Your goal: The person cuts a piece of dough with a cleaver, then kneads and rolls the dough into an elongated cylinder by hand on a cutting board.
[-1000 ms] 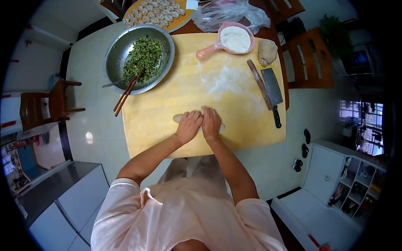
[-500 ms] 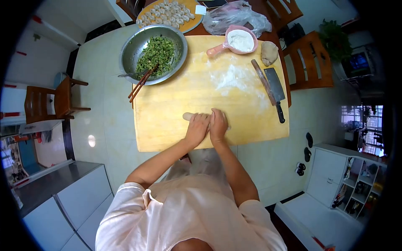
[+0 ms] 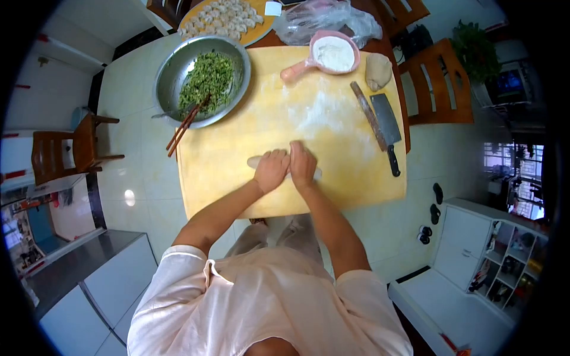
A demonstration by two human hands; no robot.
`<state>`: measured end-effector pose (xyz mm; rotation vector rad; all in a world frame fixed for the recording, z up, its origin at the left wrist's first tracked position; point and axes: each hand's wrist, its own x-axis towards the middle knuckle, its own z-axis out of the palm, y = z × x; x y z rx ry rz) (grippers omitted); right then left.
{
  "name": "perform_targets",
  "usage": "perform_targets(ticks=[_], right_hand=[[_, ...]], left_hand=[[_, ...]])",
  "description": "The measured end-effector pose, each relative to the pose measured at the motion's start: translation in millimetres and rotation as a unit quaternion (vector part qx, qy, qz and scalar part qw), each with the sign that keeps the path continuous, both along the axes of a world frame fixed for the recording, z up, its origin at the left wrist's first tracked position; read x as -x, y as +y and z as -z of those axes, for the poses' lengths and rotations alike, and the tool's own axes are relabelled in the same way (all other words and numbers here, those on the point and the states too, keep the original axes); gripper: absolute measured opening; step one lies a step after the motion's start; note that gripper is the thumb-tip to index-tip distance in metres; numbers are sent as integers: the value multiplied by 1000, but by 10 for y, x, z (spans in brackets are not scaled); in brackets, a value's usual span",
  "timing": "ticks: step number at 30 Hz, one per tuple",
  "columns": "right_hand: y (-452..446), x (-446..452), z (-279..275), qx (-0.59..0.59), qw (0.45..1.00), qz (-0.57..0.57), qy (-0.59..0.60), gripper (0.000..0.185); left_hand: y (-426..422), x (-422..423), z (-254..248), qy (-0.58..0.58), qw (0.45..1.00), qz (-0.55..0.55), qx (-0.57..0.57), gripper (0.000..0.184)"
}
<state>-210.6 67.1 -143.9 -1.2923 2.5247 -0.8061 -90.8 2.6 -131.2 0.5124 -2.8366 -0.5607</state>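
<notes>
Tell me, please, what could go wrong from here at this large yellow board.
Uneven pressure from the left hand and right hand could leave the pale, elongated dough roll lopsided. The long brown wooden rolling pin lies close beside the black-handled metal cleaver, so a careless reach for the pin might mean a cut. The reddish-brown chopsticks jut past the rim of the round silver metal bowl, so a bump might dislodge them.

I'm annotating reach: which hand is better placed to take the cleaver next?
Probably the right hand: it is nearer the cleaver, which lies rightward on the board. The left hand is farther; both rest on the dough roll.
</notes>
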Motion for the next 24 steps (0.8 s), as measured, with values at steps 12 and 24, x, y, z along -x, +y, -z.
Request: perform_targets(ticks=[12,24], right_hand=[[622,-452,-268,101,991,-26,88,15],[332,-125,27,69,996,-5,56,8]], left_hand=[[509,-447,-222,31,999,3,-15,46],[241,-128,-41,15,1000,-24,13,22]])
